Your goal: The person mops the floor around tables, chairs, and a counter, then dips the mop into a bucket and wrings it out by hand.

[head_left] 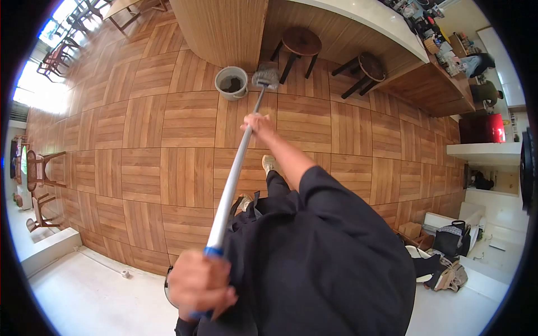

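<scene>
A mop with a pale grey pole (232,179) stretches from my body out to the floor. My left hand (200,283), slightly blurred, is wrapped round the blue end of the pole close to me. Farther along the pole, my right hand (258,126) grips it with the arm reaching forward. The grey, stringy mop head (265,76) rests on the wooden floor (188,134), by the base of the counter. Just left of it stands a light grey bucket (238,96) with dark contents.
Two round dark stools, a nearer-bucket one (301,41) and another (371,66), stand along the wood-panelled counter (224,28). Chairs (42,168) and a table are at the left. Bags (448,241) lie at the lower right. Two people (486,94) are behind the counter.
</scene>
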`<state>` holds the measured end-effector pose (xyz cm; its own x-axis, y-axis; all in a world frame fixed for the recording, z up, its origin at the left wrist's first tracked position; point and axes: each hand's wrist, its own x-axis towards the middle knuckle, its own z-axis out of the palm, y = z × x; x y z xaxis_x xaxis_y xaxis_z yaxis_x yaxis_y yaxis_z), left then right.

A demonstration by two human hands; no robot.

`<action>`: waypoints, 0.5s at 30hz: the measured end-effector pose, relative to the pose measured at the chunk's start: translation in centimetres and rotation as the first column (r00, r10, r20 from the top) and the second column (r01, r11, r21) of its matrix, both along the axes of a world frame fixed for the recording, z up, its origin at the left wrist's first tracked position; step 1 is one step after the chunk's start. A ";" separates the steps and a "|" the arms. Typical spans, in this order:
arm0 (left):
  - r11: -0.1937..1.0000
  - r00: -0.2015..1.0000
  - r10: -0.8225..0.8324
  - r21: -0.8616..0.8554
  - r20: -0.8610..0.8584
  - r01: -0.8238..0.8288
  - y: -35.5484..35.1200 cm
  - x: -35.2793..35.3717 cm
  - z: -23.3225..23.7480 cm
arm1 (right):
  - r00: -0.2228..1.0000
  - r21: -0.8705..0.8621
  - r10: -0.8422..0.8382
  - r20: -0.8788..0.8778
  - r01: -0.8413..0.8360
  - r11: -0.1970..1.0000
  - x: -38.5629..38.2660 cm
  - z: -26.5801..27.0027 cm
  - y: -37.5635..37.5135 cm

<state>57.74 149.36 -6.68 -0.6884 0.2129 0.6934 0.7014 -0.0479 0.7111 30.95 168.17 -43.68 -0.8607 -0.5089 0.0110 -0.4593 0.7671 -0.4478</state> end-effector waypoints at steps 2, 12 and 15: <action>0.996 0.991 0.069 -0.066 0.117 -0.061 2.5 -0.6 -2.6 | 0.995 0.112 -0.094 -0.015 0.096 0.989 -1.0 0.8 2.4; 0.986 0.986 0.164 -0.036 0.013 -0.164 -2.3 3.5 1.4 | 0.993 -0.128 0.087 0.081 -0.077 0.989 5.2 7.5 -1.2; 0.988 0.950 0.103 0.140 -0.296 -0.063 -7.1 6.7 4.6 | 0.971 -0.285 0.239 -0.011 -0.232 0.930 9.4 10.4 -4.1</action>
